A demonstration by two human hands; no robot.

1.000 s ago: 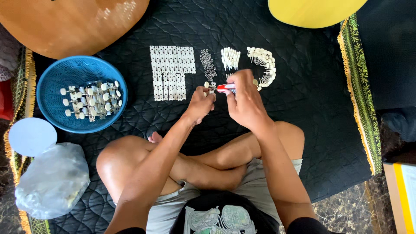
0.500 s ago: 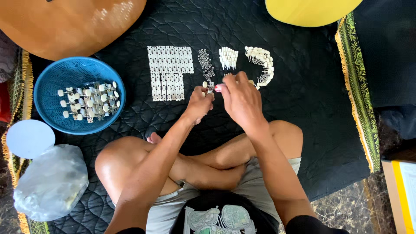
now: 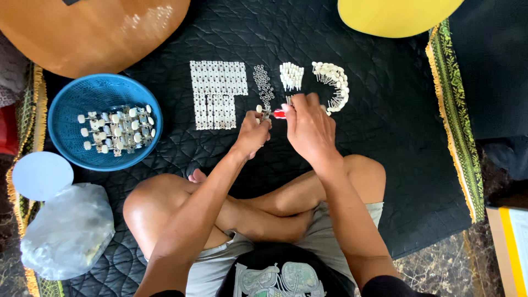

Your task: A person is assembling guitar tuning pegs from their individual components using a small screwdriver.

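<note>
The person sits cross-legged on a black quilted mat (image 3: pixel 220 33) on the floor, both hands raised just in front of the knees. The left hand (image 3: pixel 252 133) has its grip clenched around a small metal tuning part (image 3: pixel 264 113) with a white knob, pinched at the fingertips. The right hand (image 3: pixel 308 125) grasps a red-handled tool (image 3: pixel 280 114), its tip meeting that part; the two hands are almost touching.

Just past the hands, at twelve o'clock, small parts lie sorted in groups on the mat: a block of white plates (image 3: pixel 218 93) laid in rows, a narrow strip of tiny metal rings (image 3: pixel 264 83), a bunch of white pegs (image 3: pixel 291 76), and an arc of white-headed pins (image 3: pixel 334 82) at about one o'clock.

At nine to ten o'clock sits a round blue basket (image 3: pixel 66 118), holding a heap of assembled metal tuners with white knobs (image 3: pixel 115 129). Below it, at eight o'clock, a pale blue round lid (image 3: pixel 42 175) lies flat, and next to that a crumpled clear plastic bag (image 3: pixel 69 231); I cannot tell what is inside it.

A brown wooden guitar body (image 3: pixel 88 33) fills eleven o'clock, and a yellow curved body (image 3: pixel 396 15) shows at one o'clock.
</note>
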